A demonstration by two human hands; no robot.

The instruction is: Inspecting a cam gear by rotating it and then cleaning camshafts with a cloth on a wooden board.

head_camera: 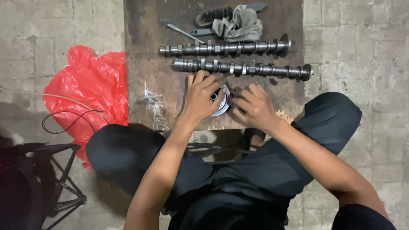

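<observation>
While clasped over a round metal part (221, 101) at the near edge of a dark board (145, 64), left hand (200, 97) curled on top with fingers bent around it, right hand (252, 107) closed in against its right side, fingertips pressing at the rim; grip of the right hand on the part itself hard to tell. One such part only: silvery, disc-shaped, with a short dark stub poking up at the centre, mostly hidden beneath both hands. Just beyond the knuckles, two camshafts: nearer camshaft (242, 68) lying crosswise, farther camshaft (225, 48) parallel behind it, both grey steel with lobes and journals along the length. Farther back, one grey rag (239, 24) bunched up, one black-bristled brush (211, 15) partly under it, one slim metal tool (184, 33) slanting beside the shaft. Board stained, scratched with pale marks, laid flat on a floor of grey paving blocks (353, 47). Off to the left, one crumpled red plastic bag (91, 85), a thin black cable (64, 121) looped across it, and a black metal stand (59, 179) low in the corner. Dark trousers, knees spread either side of the board.
</observation>
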